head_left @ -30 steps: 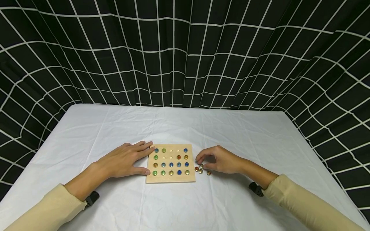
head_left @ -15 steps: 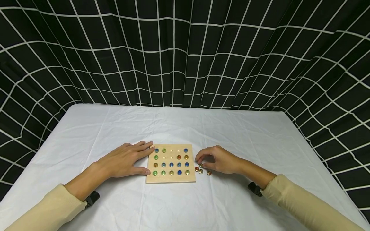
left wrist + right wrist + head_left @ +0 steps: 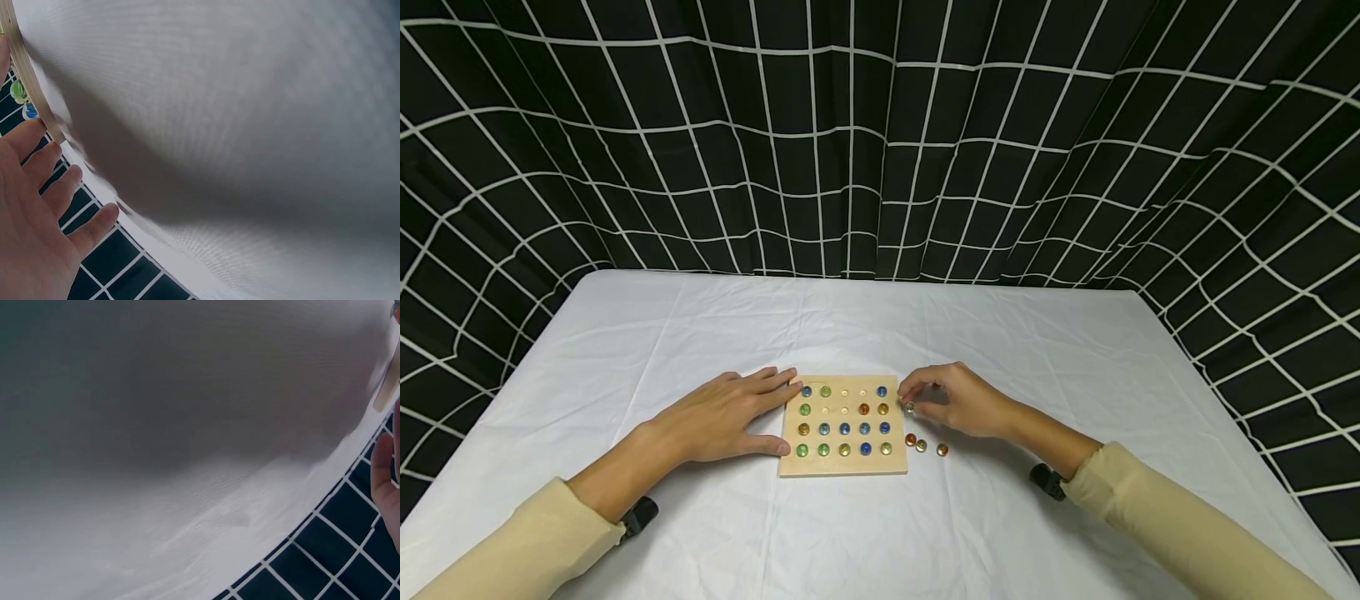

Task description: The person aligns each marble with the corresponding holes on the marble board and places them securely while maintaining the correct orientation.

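A pale wooden board (image 3: 842, 465) with rows of shallow hollows lies on the white cloth in the head view. Glass marbles in blue, green, amber and red fill most of the hollows; a few in the top two rows are bare. My left hand (image 3: 718, 417) rests along the board's left edge, fingers spread and thumb near the lower corner. Just off the right edge, my right hand (image 3: 966, 402) pinches a pale glass marble (image 3: 909, 407) between thumb and fingers. In the right wrist view only part of that hand (image 3: 387, 481) shows, and the marble is out of sight.
Below my right hand lie a loose red marble (image 3: 911, 439), a yellowish marble (image 3: 921, 446) and an amber marble (image 3: 942, 450). White cloth (image 3: 700, 533) covers the table. A black curtain with white grid lines (image 3: 880, 167) hangs behind and at both sides.
My right hand has taken a pale marble from the loose group and moved up and left with it to the board's right edge. The left hand has stayed in place.
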